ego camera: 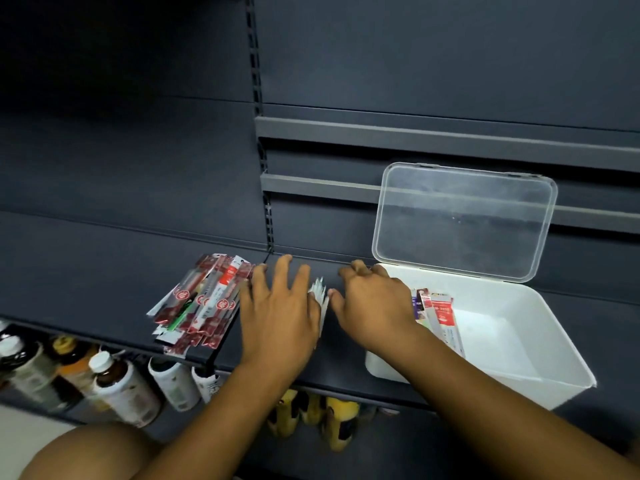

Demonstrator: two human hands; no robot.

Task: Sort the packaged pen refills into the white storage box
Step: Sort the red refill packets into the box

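Nearest the camera, a bare knee (pixel 79 452) sits at lower left, and two forearms extend forward over the dark shelf (pixel 86 271). Below the shelf edge is a row of tilted bottles (pixel 121 386) with white caps. Yellow containers (pixel 332 424) stand further right.

Left hand (pixel 280 306): palm down on the shelf, fingers straight and spread, gripping nothing. Its thumb side covers part of a white packet (pixel 320 301), which lies on the shelf between the two hands.

Right hand (pixel 374 303): palm down, just beside the white packet, thumb near the packet's edge. The fingers are bent downward at the knuckles; whether they grasp anything cannot be determined.

Left of the left hand lies a loose pile of packaged pen refills (pixel 201 299), mostly red and white. The packs overlap one another, and the pile lies just beside the little finger.

Right of the right hand, the white storage box (pixel 554 355) rests on the shelf. Several sorted packets (pixel 438 317) stand at its left end, leaning and partly hidden by the right wrist.

The transparent lid (pixel 464 220) is attached at the rear rim of the box and stands raised, close to upright.

Behind it is a dark back panel (pixel 450 57) carrying two horizontal rails (pixel 346 129) and a slotted upright (pixel 255 64)
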